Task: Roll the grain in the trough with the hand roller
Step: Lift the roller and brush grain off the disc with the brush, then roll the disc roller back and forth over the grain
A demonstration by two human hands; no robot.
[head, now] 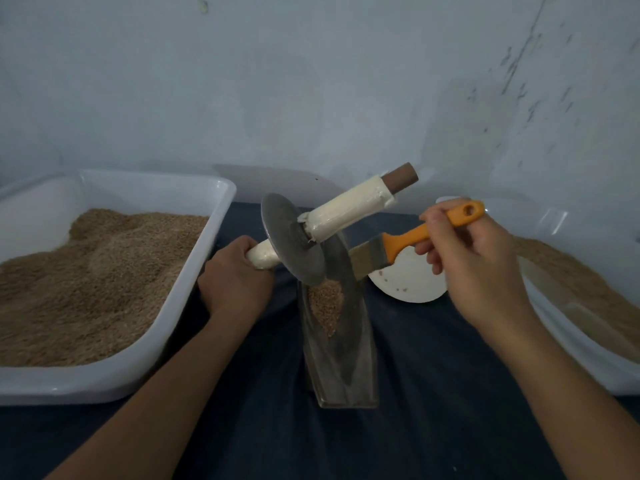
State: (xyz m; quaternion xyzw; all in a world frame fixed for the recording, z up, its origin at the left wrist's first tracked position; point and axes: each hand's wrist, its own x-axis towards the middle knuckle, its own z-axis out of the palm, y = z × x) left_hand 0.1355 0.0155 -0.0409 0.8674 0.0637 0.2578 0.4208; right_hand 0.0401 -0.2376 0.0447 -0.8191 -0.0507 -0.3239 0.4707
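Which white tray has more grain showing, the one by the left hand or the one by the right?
The white tray beside the left hand. Its whole pile of grain shows, while the other tray is cut off by the picture's right edge.

Pale scuffed wall, dark tabletop, dim light

My left hand grips the hand roller: dull grey metal disc, handles wrapped in cream tape, bare brown wood tip. Metal trough, glossy white plastic tray, matt dark cloth.
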